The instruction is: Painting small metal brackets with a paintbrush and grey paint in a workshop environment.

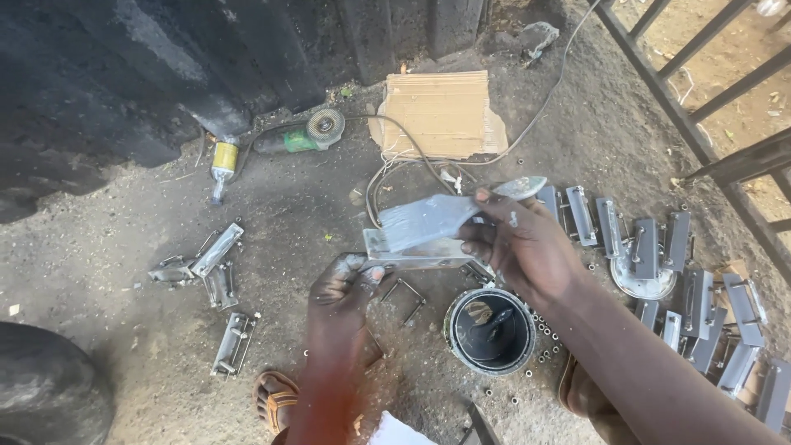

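Bare, dusty ground [99, 247] fills the frame, with unpainted metal brackets [216, 272] scattered at the left. Near centre, the left hand [342, 288] pinches one end of a metal bracket [412, 254], holding it level above an open paint can [491, 330], likely so drips fall in. The right hand [521, 243] is closed around a paintbrush [432, 218], bristles flat against the bracket. Grey painted brackets [700, 305] lie in rows at the right, spaced apart, probably drying.
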